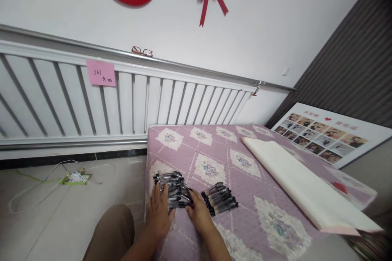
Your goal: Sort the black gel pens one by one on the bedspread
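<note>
A loose group of black-capped pens (pixel 170 179) lies on the purple patterned cloth (pixel 186 155) near the front left corner of the covered surface. My left hand (pixel 159 210) rests against the left ends of these pens, its fingers stretched out. From the other side, my right hand (pixel 199 212) has its thumb and fingers around the end of a pen (pixel 177 204) at the near edge of the group. Just right of that hand, a second group of pens (pixel 221 199) is lined up side by side, apart from the first.
A long cream folded sheet (pixel 300 179) lies across the right side. Behind it leans a photo board (pixel 324 132). A white radiator (pixel 180 98) runs along the wall, with glasses (pixel 142 51) above it. A power strip (pixel 75 178) with cables sits on the floor.
</note>
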Motion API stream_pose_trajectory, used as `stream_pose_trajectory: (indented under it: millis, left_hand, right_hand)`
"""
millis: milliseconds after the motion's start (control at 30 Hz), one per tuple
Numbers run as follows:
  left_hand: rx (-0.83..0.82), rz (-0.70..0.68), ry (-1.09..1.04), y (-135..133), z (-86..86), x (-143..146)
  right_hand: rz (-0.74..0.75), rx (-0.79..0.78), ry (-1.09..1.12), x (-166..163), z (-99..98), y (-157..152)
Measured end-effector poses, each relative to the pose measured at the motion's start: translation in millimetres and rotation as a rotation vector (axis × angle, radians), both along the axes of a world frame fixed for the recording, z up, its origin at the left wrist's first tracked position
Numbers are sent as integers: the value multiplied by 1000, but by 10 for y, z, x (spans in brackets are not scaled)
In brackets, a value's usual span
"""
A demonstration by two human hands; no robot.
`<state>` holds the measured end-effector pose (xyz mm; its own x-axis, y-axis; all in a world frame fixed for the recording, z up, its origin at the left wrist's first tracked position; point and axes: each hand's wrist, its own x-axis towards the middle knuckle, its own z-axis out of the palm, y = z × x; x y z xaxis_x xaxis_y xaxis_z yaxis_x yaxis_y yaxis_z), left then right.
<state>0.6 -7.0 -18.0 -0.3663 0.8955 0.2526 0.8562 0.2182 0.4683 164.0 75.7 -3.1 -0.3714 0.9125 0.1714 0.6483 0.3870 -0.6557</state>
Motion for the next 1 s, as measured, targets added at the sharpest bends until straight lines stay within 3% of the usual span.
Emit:
stream_pose_trajectory:
  millis: [333,533,733,867,1000]
  left_hand:
    - [64,-52,72,269,-24,-129]
    - [109,-60,117,223,0,-137]
    - [171,-83,187,145,14,-125]
    - [253,-117,239,135,-5,-131]
    - [337,-171,280,98,-25,-113]
  right_hand:
    - [-8,124,83,-199,-80,116]
    - [-112,262,145,-122,-121,-109]
    - [-222,433,54,357,-147,-431]
    - [-351,529,-86,819,-171,-386]
    - [-350,566,-215,1040,-251,-317]
